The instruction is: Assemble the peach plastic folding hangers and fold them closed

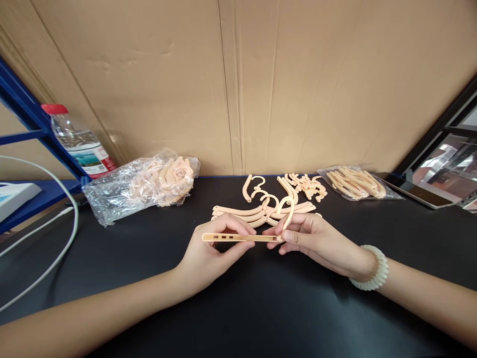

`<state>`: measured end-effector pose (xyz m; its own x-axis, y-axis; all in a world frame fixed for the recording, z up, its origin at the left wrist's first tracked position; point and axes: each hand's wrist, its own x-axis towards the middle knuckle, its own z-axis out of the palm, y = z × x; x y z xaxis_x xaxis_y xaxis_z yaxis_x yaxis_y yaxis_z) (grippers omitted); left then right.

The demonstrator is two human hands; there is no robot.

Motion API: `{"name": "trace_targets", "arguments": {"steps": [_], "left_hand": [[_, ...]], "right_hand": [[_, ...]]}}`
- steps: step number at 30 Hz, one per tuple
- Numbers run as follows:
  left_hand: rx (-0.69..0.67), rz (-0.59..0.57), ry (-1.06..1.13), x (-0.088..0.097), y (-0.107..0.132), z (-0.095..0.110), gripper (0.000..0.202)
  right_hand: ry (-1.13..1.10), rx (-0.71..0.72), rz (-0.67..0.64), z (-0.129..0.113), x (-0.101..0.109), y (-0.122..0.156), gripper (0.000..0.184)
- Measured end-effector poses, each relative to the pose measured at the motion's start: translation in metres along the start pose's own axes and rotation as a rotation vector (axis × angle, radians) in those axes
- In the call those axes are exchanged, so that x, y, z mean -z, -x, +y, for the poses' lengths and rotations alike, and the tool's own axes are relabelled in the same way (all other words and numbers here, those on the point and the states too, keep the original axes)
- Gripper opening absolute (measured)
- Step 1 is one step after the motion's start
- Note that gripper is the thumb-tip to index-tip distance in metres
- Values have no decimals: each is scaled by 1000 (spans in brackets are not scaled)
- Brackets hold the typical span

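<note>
Between the thumb and fingers of my left hand (216,246) is a peach plastic hanger arm (223,237), held level with its slotted edge facing me. My right hand (307,234) pinches a peach hanger hook (288,211) by its base, at the arm's right end. The two pieces touch there; whether they are joined I cannot tell. Just behind my hands lie several assembled hangers (238,214), partly hidden by my fingers. Farther back are a loose hanger arm (246,189), a loose hook (259,183) and a pile of hooks (307,186).
A clear bag of hanger parts (164,179) lies back left, near a water bottle (80,141). Another bag of hanger arms (356,183) and a tablet (415,191) are back right. A white cable (76,219) curves along the left. Cardboard (298,84) stands behind the black table (238,308).
</note>
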<state>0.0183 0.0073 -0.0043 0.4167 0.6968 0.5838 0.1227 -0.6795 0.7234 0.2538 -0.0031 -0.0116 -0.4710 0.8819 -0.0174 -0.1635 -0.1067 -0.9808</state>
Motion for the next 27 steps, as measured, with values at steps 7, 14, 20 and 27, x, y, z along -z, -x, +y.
{"name": "trace_targets", "arguments": {"steps": [7, 14, 20, 27], "left_hand": [[-31, 2, -17, 0, 1, 1, 14], [-27, -45, -72, 0, 3, 2, 11], [2, -48, -52, 0, 3, 1, 11], [58, -15, 8, -4, 2, 3, 11]], "right_hand": [[40, 5, 1, -1, -1, 0, 23], [61, 14, 35, 0, -4, 1, 23], [94, 37, 65, 2, -5, 2, 25], [111, 53, 103, 3, -7, 1, 24]]}}
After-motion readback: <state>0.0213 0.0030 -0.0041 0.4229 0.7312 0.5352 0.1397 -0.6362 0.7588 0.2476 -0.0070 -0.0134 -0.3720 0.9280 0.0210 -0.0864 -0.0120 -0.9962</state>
